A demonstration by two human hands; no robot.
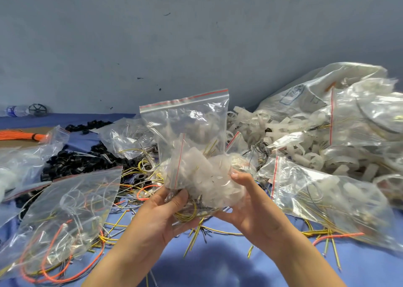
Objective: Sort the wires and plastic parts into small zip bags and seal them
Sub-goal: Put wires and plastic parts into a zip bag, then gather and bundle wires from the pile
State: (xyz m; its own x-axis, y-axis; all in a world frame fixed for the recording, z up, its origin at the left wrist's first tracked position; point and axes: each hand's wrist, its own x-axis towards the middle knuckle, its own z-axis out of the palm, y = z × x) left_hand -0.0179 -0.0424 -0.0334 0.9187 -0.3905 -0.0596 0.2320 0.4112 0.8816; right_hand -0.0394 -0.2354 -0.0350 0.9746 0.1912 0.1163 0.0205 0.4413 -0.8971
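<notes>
Head cam, the only angle here: left hand (157, 217) and right hand (255, 206) are both curled round the stuffed bottom of a clear zip bag (192, 121), just above the blue table (218, 260). White plastic parts (209, 177) and yellow-green wires (185, 215) bunch there. The film looks light, floppy and slippery, so I'd grab the full bottom or the red zip strip (185, 99). The bag stands upright, long axis vertical, mouth up.

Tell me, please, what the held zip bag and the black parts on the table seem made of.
Zip bag: thin clear plastic film, glossy; it creases, glints and shows its contents, with a red strip near the mouth. Black parts: probably moulded plastic, fairly matt; too small to be sure.
</notes>
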